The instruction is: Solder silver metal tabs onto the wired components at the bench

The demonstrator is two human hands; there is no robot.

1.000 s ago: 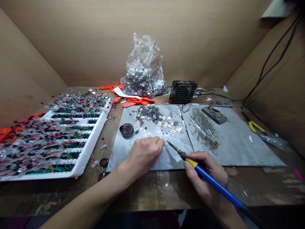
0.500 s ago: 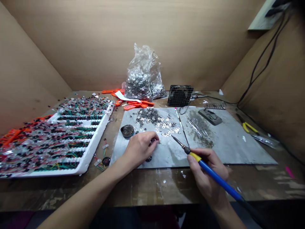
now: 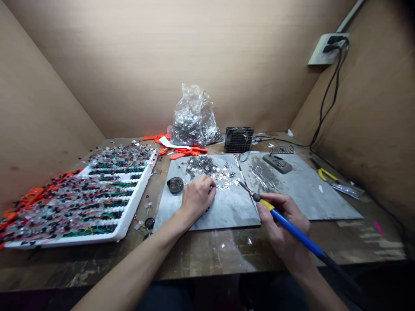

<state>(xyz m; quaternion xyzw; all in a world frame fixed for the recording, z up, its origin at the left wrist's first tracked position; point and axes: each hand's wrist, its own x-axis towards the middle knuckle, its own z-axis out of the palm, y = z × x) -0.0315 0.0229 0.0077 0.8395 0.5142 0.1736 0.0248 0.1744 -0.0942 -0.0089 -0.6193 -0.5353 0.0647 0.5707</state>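
Left hand [image 3: 198, 196] low over the left grey sheet [image 3: 227, 211], fingers curled inward; dark bits show by the fingertips and under the palm, but whether they are gripped I cannot tell. Right hand [image 3: 285, 216] closed round the soldering iron [image 3: 300, 235], thumb and fingers near the yellow collar; the iron slants up and to the left, its tip near the right edge of the loose metal pieces [image 3: 223, 176], apart from the left hand.

Surroundings: a dark heap of small parts [image 3: 199, 165] lies on the same sheet, behind the left hand; a round dark container [image 3: 175, 185] sits to that hand's left; the right grey sheet [image 3: 324, 203] bears thin wire-like strands [image 3: 262, 178] and a grey stand [image 3: 277, 163]; a coil [image 3: 282, 149] lies just behind the stand; pliers with yellow handles [image 3: 329, 174] rest farther right.

Far left, a white foam tray [image 3: 136, 207] holds rows of wired parts [image 3: 103, 190]; at the back, clear bags of metal pieces [image 3: 191, 125] stand behind orange items [image 3: 186, 153]; a black fan [image 3: 239, 139] stands upright to their right.
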